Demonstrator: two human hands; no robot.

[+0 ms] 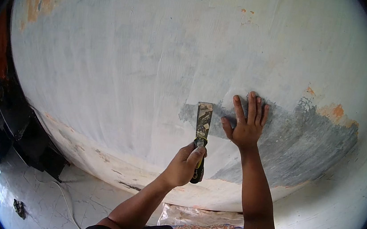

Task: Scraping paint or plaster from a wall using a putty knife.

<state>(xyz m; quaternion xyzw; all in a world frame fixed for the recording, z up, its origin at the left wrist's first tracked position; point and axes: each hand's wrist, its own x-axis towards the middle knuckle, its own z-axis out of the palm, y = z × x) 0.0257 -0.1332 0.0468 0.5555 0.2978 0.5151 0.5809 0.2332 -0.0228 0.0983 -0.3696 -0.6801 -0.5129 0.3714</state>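
A putty knife with a residue-caked metal blade and a black and yellow handle is gripped in my left hand. Its blade points up and lies over the wall at the left end of a bare grey patch. Whether the blade edge touches the surface I cannot tell. My right hand rests flat with fingers spread on that patch, right of the knife, holding nothing. Whitish paint covers most of the wall around both hands, and ragged paint edges border the grey area.
Orange spots show at the patch's upper right. Below the wall lies a plastic sheet bearing orange-brown flakes. A pale cable crosses the tiled floor at lower left. Dark furniture stands along the left edge.
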